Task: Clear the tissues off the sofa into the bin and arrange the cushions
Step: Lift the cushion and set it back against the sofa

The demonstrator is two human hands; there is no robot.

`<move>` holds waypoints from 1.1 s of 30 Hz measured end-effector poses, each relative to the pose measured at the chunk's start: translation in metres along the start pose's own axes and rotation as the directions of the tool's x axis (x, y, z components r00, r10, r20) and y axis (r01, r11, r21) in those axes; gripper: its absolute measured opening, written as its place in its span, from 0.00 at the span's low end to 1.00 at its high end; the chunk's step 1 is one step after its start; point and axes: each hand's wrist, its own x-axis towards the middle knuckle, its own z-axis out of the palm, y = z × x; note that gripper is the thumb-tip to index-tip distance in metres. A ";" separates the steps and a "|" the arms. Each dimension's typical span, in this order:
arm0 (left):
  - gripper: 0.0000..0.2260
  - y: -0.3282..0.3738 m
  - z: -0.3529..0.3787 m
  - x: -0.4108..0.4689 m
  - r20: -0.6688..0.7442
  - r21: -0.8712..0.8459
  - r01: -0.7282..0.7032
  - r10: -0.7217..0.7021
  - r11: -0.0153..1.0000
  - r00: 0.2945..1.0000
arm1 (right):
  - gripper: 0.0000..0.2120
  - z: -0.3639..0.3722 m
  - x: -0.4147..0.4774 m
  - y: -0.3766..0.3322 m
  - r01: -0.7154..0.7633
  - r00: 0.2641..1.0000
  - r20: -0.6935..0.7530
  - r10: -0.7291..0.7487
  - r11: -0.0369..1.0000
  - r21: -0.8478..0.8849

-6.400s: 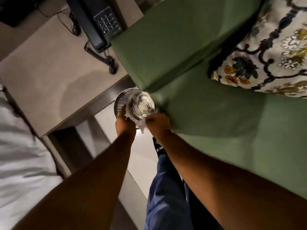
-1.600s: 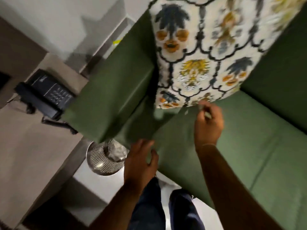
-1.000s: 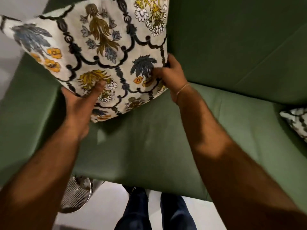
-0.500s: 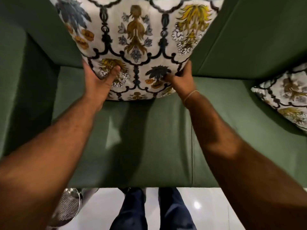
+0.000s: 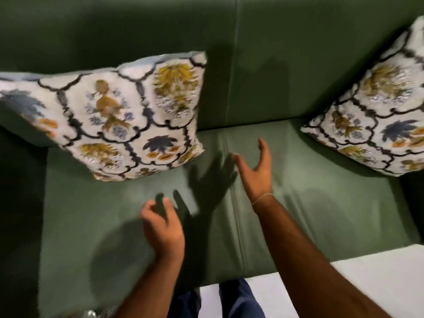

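A white floral-patterned cushion (image 5: 119, 120) leans against the backrest at the left end of the green sofa (image 5: 309, 203). A second cushion of the same pattern (image 5: 378, 115) leans in the sofa's right corner. My left hand (image 5: 163, 228) hovers over the seat below the left cushion, fingers loosely curled, holding nothing. My right hand (image 5: 254, 168) is over the middle of the seat, fingers spread, empty and apart from both cushions. No tissue shows on the seat. Only a sliver of the metal bin (image 5: 91, 314) shows at the bottom edge.
The sofa's dark left armrest (image 5: 20, 203) and right armrest (image 5: 413, 203) close in the seat. Pale floor (image 5: 367, 283) lies in front of the sofa, with my legs in blue trousers (image 5: 229, 301) standing at its front edge.
Both hands have let go of the left cushion and drawn back over the seat. The cushion now rests against the backrest. The view has shifted right, so the second cushion shows more fully.
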 end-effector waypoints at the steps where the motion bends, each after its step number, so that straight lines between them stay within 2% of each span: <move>1: 0.32 -0.003 0.013 -0.022 0.087 0.044 -0.036 0.032 0.998 0.996 | 0.38 -0.027 0.006 0.007 -0.044 0.996 -0.076 0.044 0.999 0.006; 4: 0.28 0.013 0.054 -0.068 0.326 0.076 -0.186 0.151 0.980 0.933 | 0.37 -0.115 0.033 0.030 -0.132 0.942 -0.311 0.128 0.991 0.007; 7: 0.27 0.065 0.113 -0.090 0.483 0.000 -0.373 0.326 0.928 0.812 | 0.43 -0.206 0.065 0.052 -0.129 0.858 -0.500 0.114 0.992 0.005; 9: 0.30 0.100 0.158 -0.094 0.562 -0.044 -0.469 0.410 0.882 0.718 | 0.46 -0.256 0.083 0.057 -0.144 0.804 -0.575 0.150 0.988 0.057; 11: 0.37 0.143 0.206 -0.100 0.651 -0.053 -0.517 0.422 0.855 0.631 | 0.52 -0.301 0.101 0.055 -0.142 0.766 -0.612 0.197 0.980 0.137; 14: 0.48 0.223 0.273 -0.107 0.793 -0.043 -0.546 0.361 0.836 0.491 | 0.62 -0.352 0.128 0.061 -0.168 0.785 -0.557 0.271 0.959 0.230; 16: 0.53 0.274 0.317 -0.111 0.833 -0.007 -0.521 0.293 0.854 0.469 | 0.63 -0.376 0.144 0.070 -0.182 0.831 -0.460 0.312 0.935 0.306; 19: 0.62 0.324 0.363 -0.115 0.854 0.067 -0.457 0.186 0.887 0.486 | 0.59 -0.401 0.160 0.080 -0.194 0.885 -0.333 0.325 0.908 0.371; 20: 0.61 0.333 0.367 -0.114 0.864 0.090 -0.446 0.153 0.891 0.479 | 0.58 -0.405 0.163 0.078 -0.186 0.897 -0.307 0.317 0.902 0.389; 22: 0.57 0.338 0.371 -0.118 0.902 0.061 -0.390 0.117 0.919 0.417 | 0.54 -0.412 0.166 0.081 -0.205 0.911 -0.243 0.334 0.876 0.436; 25: 0.39 0.326 0.358 -0.131 0.936 -0.064 -0.299 0.161 0.952 0.314 | 0.48 -0.407 0.153 0.073 -0.192 0.936 -0.214 0.281 0.913 0.359; 26: 0.37 0.318 0.348 -0.133 0.929 -0.097 -0.280 0.188 0.955 0.318 | 0.47 -0.401 0.145 0.066 -0.169 0.945 -0.221 0.241 0.938 0.302; 28: 0.37 0.299 0.320 -0.134 0.884 -0.180 -0.230 0.260 0.956 0.389 | 0.45 -0.390 0.135 0.053 -0.119 0.961 -0.216 0.171 0.965 0.232; 31: 0.31 0.265 0.269 -0.122 0.748 -0.282 -0.152 0.317 0.947 0.583 | 0.44 -0.366 0.130 0.034 -0.039 0.991 -0.117 0.060 0.984 0.176; 33: 0.31 0.243 0.239 -0.112 0.665 -0.313 -0.138 0.320 0.940 0.675 | 0.45 -0.349 0.135 0.023 0.003 0.999 -0.042 0.004 0.985 0.170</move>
